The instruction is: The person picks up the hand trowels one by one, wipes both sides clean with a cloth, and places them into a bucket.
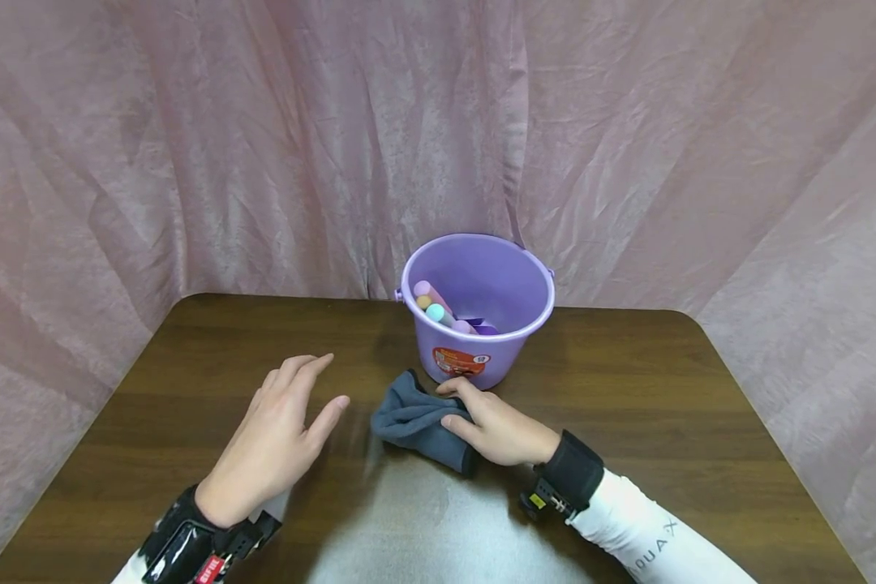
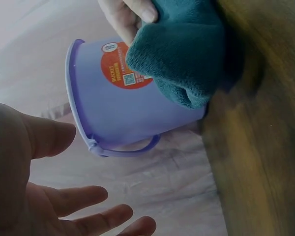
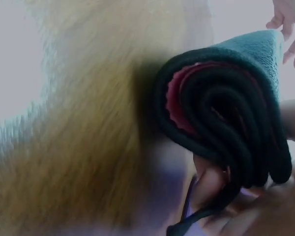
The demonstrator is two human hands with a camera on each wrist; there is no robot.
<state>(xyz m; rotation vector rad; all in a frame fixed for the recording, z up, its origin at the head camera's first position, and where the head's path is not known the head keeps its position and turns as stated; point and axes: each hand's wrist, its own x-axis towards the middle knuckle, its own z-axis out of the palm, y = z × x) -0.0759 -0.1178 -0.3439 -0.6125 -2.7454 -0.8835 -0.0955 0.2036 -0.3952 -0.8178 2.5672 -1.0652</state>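
My right hand point(image 1: 500, 426) grips the right end of a folded grey-blue cloth point(image 1: 412, 422) low over the table, just in front of a purple bucket point(image 1: 507, 353). In the right wrist view the end of the cloth point(image 3: 226, 93) shows several rolled layers with dark edging and a strip of pink inside. Part of that hand is hidden behind it. My left hand point(image 1: 270, 430) hovers left of the cloth, fingers extended and thumb apart, holding nothing. In the left wrist view its fingers point(image 2: 83, 199) spread below the bucket's rim.
Inside the bucket lie several thick pastel sticks with rounded ends point(image 1: 438, 312) and a dark purple piece point(image 1: 485, 329). A red label point(image 1: 460, 361) is on its front. The brown wooden table point(image 1: 628, 389) has rounded far corners, and a pink curtain point(image 1: 263, 146) hangs behind it.
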